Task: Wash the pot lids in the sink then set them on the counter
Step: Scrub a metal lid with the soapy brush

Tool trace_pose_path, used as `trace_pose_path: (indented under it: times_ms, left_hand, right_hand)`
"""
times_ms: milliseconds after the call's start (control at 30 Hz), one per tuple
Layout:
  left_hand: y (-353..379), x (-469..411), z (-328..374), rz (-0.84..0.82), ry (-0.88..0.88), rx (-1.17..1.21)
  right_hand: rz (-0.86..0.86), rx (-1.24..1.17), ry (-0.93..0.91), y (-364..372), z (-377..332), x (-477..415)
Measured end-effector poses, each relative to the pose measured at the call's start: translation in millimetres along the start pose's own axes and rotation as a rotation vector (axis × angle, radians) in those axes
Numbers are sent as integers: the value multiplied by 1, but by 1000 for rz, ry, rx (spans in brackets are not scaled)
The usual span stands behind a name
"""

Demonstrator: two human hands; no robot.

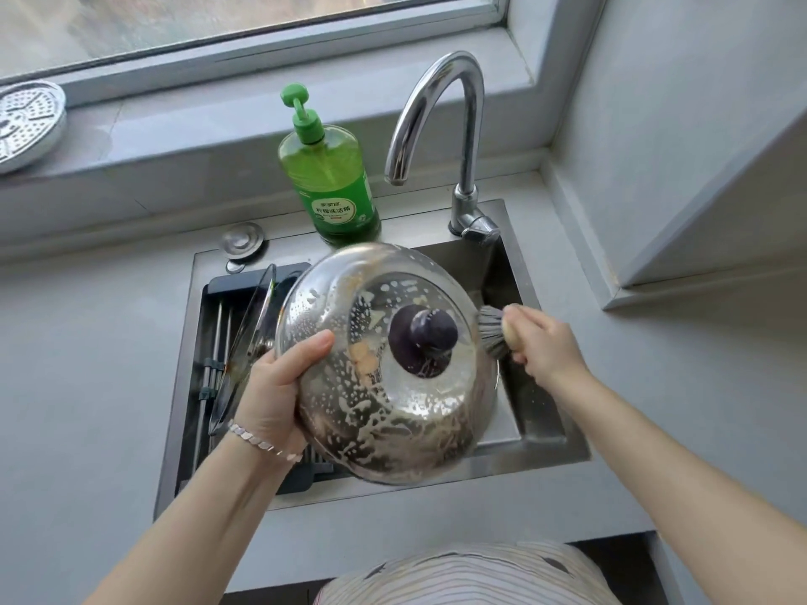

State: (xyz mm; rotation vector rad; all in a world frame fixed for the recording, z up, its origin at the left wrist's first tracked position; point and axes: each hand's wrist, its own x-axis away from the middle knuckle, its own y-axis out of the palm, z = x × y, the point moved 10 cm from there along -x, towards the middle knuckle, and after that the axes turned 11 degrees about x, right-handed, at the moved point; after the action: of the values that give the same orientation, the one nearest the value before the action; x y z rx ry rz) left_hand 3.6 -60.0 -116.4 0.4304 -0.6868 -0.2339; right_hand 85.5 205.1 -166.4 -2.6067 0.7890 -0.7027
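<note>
A large domed steel pot lid with a dark knob is held tilted over the sink, its top streaked with soap foam. My left hand grips its left rim, thumb on top. My right hand holds a dish brush whose dark bristles touch the lid's right edge. A glass lid leans upright in the dark drying rack in the sink's left half, partly hidden behind the steel lid.
A green dish soap bottle stands behind the sink beside the chrome faucet. A perforated steamer plate lies on the window sill at left. Grey counter runs on both sides; a wall box juts out at right.
</note>
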Motion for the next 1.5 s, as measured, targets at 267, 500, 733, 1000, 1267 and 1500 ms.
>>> trace_pose_path:
  times_ms: [267,500,733,1000,1267,1500]
  left_hand:
    - [-1,-5,2,0,32,-6]
    - [8,-2,-4,-21,9,-12]
    - [21,7,-1,-26,63,-92]
    - [31,11,2,-43,113,-203]
    - [44,13,1,-92,123,-309]
    - [52,9,5,-115,126,-352]
  right_hand:
    - [-171,93,-108,22,2,22]
    - [-232,93,-201,29,-18,31]
    - [-184,85,-174,31,-18,20]
    - [-124,6,-164,18,-30,15]
    - [-113,265,-403,21,-89,42]
    - [-173,229,-466,34,-99,52]
